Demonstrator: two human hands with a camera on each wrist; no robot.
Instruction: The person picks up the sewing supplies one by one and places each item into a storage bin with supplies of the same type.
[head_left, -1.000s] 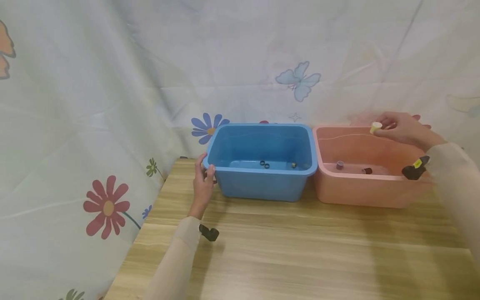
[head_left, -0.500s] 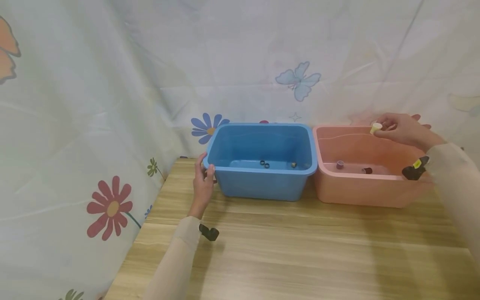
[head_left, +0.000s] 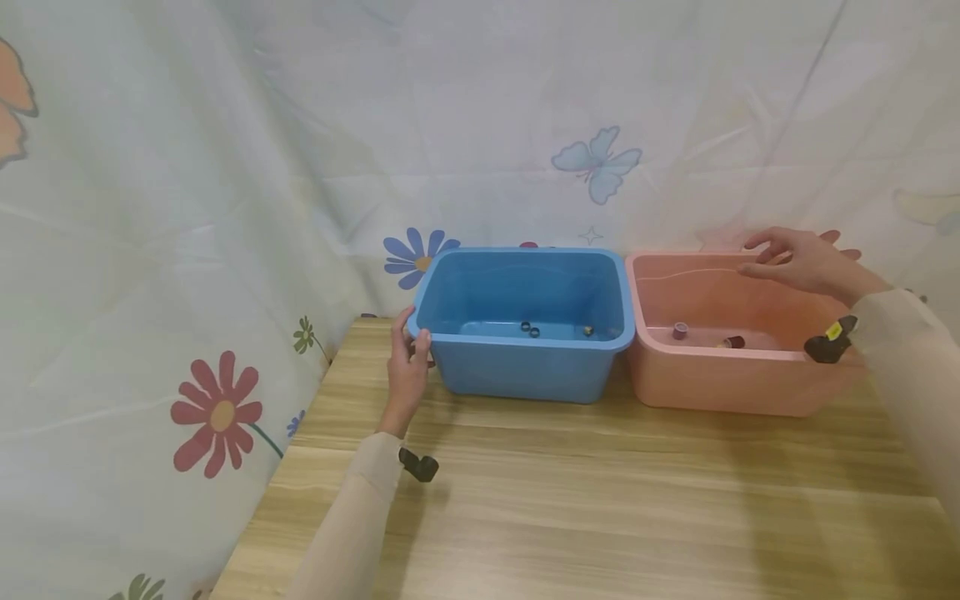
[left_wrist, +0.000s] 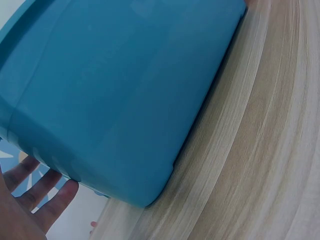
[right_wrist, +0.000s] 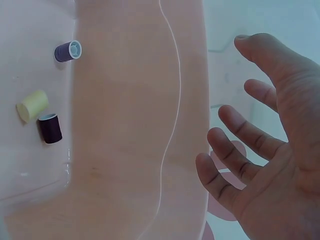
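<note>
My right hand (head_left: 802, 260) hovers above the pink bin (head_left: 720, 382), its fingers spread and holding nothing. On that bin's floor lie three thread spools in the right wrist view. The pale yellow spool (right_wrist: 33, 106) is on its side beside a dark maroon spool (right_wrist: 50, 128), and a purple spool (right_wrist: 67, 51) lies apart from them. At the left end of the blue bin (head_left: 525, 371), my left hand (head_left: 407, 375) holds the corner below the rim. Its thumb is toward the front and its fingers (left_wrist: 56, 205) are against the side wall.
Inside the blue bin are two small dark rings (head_left: 529, 329) and a small gold-coloured piece (head_left: 588, 331). Both bins stand side by side on the wooden table (head_left: 570, 500), close to a patterned curtain (head_left: 480, 125) behind and at left.
The yellow spool has left my right hand and now lies in the pink bin by the maroon one. The right fingers have parted; my left hand stays at the blue bin.
</note>
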